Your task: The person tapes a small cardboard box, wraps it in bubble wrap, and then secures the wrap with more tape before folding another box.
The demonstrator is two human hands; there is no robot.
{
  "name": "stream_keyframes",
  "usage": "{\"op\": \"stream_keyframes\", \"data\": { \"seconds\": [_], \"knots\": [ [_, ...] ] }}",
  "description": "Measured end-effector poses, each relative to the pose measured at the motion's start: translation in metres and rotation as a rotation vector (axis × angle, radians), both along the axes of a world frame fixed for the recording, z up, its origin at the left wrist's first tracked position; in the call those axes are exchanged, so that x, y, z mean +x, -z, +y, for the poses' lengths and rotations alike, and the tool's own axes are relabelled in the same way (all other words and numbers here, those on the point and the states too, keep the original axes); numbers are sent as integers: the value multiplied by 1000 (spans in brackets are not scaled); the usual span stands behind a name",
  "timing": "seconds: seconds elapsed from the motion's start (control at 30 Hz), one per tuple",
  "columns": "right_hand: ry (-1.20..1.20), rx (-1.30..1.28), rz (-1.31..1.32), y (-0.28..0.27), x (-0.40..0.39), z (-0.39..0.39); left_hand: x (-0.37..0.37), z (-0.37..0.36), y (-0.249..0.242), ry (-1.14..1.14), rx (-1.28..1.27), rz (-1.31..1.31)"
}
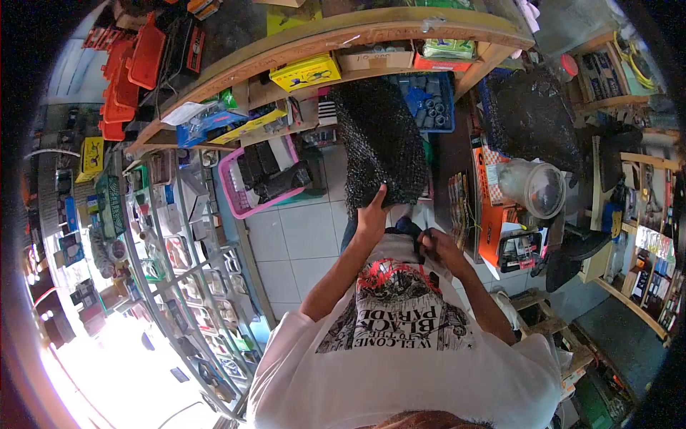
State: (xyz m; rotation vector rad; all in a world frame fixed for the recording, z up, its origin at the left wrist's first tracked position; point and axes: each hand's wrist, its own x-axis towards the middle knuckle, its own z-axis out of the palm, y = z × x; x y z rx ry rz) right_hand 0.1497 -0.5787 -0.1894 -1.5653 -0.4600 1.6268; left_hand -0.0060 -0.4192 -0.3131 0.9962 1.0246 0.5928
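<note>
Black bubble wrap (379,154) hangs down from the wooden shelf in front of me, its lower end near my waist. My left hand (373,218) is closed on the lower edge of this wrap, with the thumb or a finger lying along its front. Close to my shirt, my right hand (433,245) is curled shut beside a small dark object whose kind I cannot make out. The two hands are apart, the right one a little lower and nearer my body.
A pink basket (232,196) with dark packages stands on the tiled floor (307,229) to the left. Behind the wrap is a blue crate (449,118) of grey fittings. A clear round tub (543,190) sits above orange boxes (491,239) at right. Display racks (175,236) line the left.
</note>
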Motion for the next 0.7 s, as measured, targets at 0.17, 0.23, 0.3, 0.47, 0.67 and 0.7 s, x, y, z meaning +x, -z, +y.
{"op": "stream_keyframes", "data": {
  "seconds": [0.17,0.23,0.3,0.47,0.67,0.7],
  "knots": [
    [-167,128,53,42,-6,3,3,14,-27,46,57,96],
    [-152,185,79,43,-10,20,0,20,-43,162,183,152],
    [-132,227,122,32,-18,41,4,25,-63,190,195,131],
    [-21,146,131,46,-31,55,6,27,-66,63,7,-76],
    [-22,206,16,54,-32,54,9,23,-67,-90,-204,-173],
    [-5,210,25,55,-33,54,8,23,-66,-99,-232,-199]
  ]
}}
